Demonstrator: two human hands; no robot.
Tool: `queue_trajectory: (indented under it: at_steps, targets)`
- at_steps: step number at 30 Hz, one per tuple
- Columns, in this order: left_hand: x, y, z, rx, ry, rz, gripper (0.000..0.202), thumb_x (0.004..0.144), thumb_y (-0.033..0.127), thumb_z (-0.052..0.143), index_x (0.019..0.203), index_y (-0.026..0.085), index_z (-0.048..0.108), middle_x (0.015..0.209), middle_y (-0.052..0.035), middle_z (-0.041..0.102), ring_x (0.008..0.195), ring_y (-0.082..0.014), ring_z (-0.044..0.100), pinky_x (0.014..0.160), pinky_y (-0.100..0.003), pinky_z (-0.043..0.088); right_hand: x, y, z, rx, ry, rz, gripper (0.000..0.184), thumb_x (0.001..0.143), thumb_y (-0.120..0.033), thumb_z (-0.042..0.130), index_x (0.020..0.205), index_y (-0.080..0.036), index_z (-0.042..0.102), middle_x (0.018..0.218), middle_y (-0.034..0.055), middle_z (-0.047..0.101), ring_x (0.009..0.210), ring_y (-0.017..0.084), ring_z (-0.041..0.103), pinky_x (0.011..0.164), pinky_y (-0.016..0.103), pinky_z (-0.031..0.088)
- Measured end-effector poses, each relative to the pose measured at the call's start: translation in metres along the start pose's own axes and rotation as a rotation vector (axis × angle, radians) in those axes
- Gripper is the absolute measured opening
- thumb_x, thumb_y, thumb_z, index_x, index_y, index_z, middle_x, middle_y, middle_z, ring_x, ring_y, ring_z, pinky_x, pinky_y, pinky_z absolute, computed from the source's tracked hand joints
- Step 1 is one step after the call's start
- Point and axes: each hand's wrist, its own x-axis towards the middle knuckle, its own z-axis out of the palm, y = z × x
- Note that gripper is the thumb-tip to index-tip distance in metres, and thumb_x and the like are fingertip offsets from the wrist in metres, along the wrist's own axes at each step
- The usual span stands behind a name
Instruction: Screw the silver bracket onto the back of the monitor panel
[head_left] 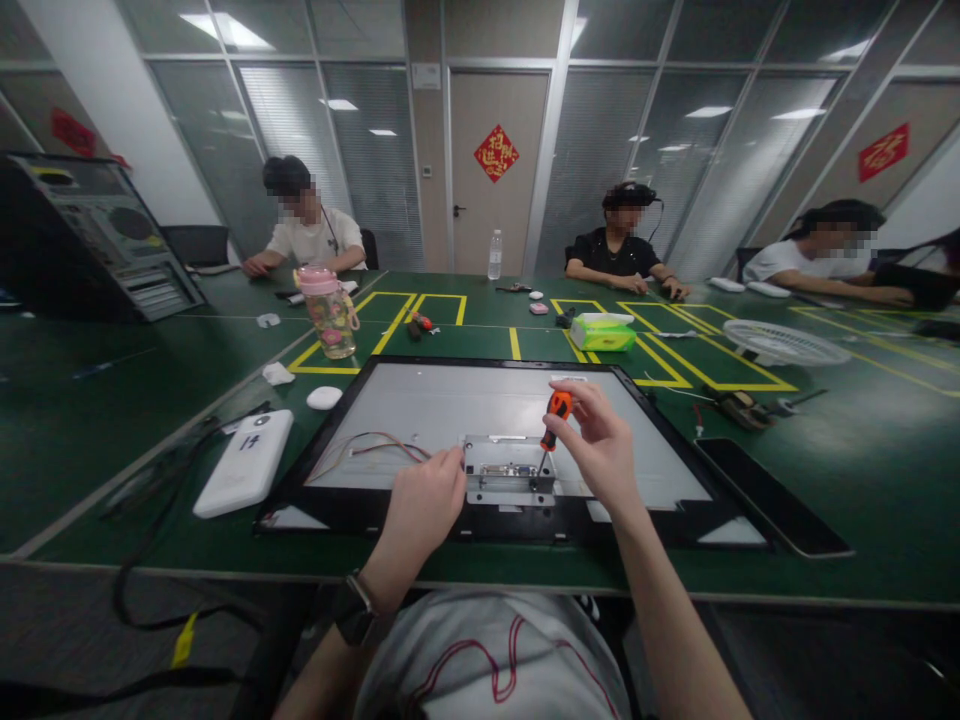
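Observation:
An opened monitor panel (360,490) with a black frame and grey metal back lies flat on the green table in front of me. On its middle sits a metal bracket (480,495) carrying connector ports. My right hand (604,440) grips an orange and black screwdriver (558,408) by its handle, the shaft pointing down at the bracket's right side. Whether the tip sits in a screw is too small to tell. At the bracket's left edge, my left hand (427,495) has its fingers closed on the metal. Thin wires (367,437) curl across the panel to the left.
Left of the panel are a white power bank (246,462) and a bottle with a pink lid (326,310). A black phone (772,495) lies along the right side. Beyond are a green tissue pack (602,332) and a white round grille (786,342). Several people sit across the table.

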Motion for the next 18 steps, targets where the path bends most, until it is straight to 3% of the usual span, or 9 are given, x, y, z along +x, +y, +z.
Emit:
queue_trajectory:
  at_steps: [3,9,15,18]
  targets:
    - [0.0002,0.0006,-0.0003,0.01,0.003,-0.003,0.023,0.097,0.02,0.038,0.098,0.02,0.061,0.091,-0.0045,0.073,0.08,-0.0217,0.07,0.063,-0.028,0.043,-0.0007,-0.0011,0.0007,-0.079,0.07,-0.049,0.021,0.085,-0.024,0.069,0.106,-0.025,0.069,0.096,0.0042,0.059,0.09,0.019,0.059,0.084,0.035,0.05]
    - [0.0005,0.0003,0.0005,0.014,0.009,0.0,0.022,0.097,0.02,0.039,0.098,0.02,0.061,0.091,-0.0046,0.073,0.081,-0.0214,0.07,0.063,-0.028,0.043,-0.0083,-0.007,-0.0004,0.012,-0.038,0.011,0.028,0.096,-0.027,0.053,0.123,-0.026,0.061,0.107,0.0074,0.066,0.09,0.019,0.064,0.084,0.037,0.053]
    - [0.0007,-0.0007,0.0011,0.013,0.02,0.008,0.022,0.097,0.019,0.038,0.097,0.02,0.06,0.091,-0.0043,0.073,0.081,-0.0215,0.07,0.063,-0.028,0.043,-0.0086,0.0016,-0.0034,-0.047,0.055,-0.068,0.023,0.085,-0.026,0.068,0.108,-0.025,0.067,0.099,0.0049,0.062,0.092,0.019,0.06,0.084,0.034,0.051]
    - [0.0002,-0.001,0.0012,0.009,0.016,0.009,0.022,0.097,0.019,0.039,0.097,0.021,0.06,0.092,-0.0042,0.073,0.08,-0.0213,0.07,0.064,-0.028,0.043,-0.0089,0.0002,-0.007,-0.041,0.033,-0.029,0.024,0.088,-0.025,0.064,0.112,-0.025,0.066,0.098,0.0046,0.064,0.09,0.019,0.063,0.082,0.033,0.053]
